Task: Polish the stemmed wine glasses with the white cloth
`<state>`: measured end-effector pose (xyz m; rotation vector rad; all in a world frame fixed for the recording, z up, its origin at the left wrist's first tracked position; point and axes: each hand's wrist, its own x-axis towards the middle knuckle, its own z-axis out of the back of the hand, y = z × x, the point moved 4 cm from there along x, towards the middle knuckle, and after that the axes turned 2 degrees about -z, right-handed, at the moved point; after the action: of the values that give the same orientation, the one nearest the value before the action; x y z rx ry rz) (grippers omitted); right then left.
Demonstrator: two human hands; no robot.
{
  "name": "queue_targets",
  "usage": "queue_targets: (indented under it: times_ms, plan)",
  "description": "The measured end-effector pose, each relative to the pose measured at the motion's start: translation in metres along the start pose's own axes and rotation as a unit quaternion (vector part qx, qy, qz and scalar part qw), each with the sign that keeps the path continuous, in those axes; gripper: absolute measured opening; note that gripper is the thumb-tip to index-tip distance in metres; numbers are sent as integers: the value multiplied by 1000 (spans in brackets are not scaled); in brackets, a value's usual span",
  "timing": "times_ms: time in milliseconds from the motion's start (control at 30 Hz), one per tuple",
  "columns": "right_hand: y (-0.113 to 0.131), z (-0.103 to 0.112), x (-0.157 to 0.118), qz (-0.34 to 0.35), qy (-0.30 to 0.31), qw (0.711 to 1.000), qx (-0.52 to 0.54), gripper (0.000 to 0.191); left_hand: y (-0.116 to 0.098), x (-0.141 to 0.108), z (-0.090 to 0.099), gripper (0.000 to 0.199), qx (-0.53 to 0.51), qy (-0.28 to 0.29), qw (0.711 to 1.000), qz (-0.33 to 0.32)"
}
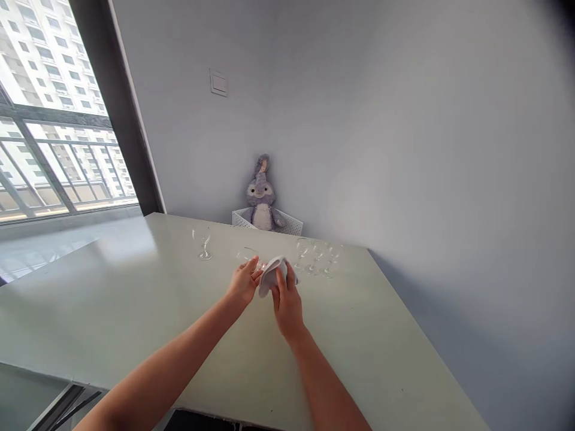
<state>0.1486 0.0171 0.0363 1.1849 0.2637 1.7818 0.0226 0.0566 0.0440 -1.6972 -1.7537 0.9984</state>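
Observation:
My left hand (pixel 244 280) is closed around a clear stemmed glass (pixel 246 254), which is tipped on its side with its bowl toward the left. In my right hand (pixel 287 302) is a pale grey cloth (pixel 272 276), pinched and folded at the right end of that glass. The cloth and fingers hide the glass's foot and most of its stem. Right behind the cloth, three more stemmed glasses (pixel 316 257) stand upright in a row. Farther left, a single stemmed glass (pixel 204 245) stands upright on the glossy table (pixel 179 323).
At the table's far corner, a grey plush rabbit (pixel 261 200) sits in a white perforated basket (pixel 291 223). Walls (pixel 404 131) border the table at the back and right. A window (pixel 54 114) with a railing is at the left. The table's front edge shows below my forearms.

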Motion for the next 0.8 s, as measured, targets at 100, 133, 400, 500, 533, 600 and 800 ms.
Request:
queue_targets:
  times_ms: [100,133,400,500,533,600,800]
  plan:
    - [-10,-4,-4,-117,-29,984,132,46,3,-10,-7,29,-2,-12,997,-82]
    - [-12,-8,-5,-153,-23,972,176,43,1,-13,-9,32,6,-18,992,-122]
    - [-7,-15,-6,-146,112,981,55,36,-57,-15,-14,55,134,-14,922,-364]
    - [-5,6,0,-96,-9,990,-99,33,-48,-16,-16,56,214,16,912,-349]
    - [-5,10,1,-84,-26,989,-121,33,-39,-18,-18,55,236,40,912,-333]
    - [-7,10,3,-69,-27,987,-145,31,-17,-24,-24,54,278,97,909,-295]
    - [-42,-1,5,-169,50,970,-168,21,21,-31,-38,64,451,216,821,-274]
